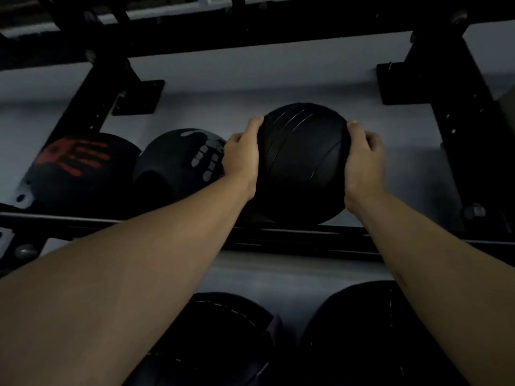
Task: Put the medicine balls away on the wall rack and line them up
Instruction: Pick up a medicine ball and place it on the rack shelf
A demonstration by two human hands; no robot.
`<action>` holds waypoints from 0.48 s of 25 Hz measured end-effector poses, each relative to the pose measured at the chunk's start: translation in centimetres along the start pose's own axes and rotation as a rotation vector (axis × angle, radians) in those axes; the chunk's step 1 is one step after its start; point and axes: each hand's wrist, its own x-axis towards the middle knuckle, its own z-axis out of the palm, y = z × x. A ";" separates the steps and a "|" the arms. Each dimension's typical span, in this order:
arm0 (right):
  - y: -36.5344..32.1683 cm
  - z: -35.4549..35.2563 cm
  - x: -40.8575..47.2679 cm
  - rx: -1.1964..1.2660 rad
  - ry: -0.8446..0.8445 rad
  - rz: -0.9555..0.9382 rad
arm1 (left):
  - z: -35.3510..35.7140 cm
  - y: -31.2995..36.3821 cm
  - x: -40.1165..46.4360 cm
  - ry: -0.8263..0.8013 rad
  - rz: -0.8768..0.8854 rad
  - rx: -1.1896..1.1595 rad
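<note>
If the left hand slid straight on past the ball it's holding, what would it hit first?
Probably the grey wall behind the rack; the left hand points up along the black ball, though depth is unclear.

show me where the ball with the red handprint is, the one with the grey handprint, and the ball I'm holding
red handprint ball [80, 160], head view, on its red print.
grey handprint ball [178, 154], head view, on its upper front.
held ball [302, 162], head view, on its ribbed front.

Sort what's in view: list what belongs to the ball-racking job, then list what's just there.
Job: ribbed black ball held between left hand and right hand; red-handprint ball; grey-handprint ball; rack rail.

Just there: grey wall; two dark stitched balls below.
</note>
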 end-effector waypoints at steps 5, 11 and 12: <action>3.6 -0.2 1.2 -0.151 -0.099 -0.052 | 0.0 -3.6 1.1 -0.045 0.185 0.153; 5.5 1.0 1.9 -0.505 -0.257 -0.065 | 0.2 -6.7 2.4 -0.161 0.255 0.404; 5.4 0.9 1.9 -0.502 -0.254 -0.079 | 0.1 -6.6 2.4 -0.155 0.264 0.404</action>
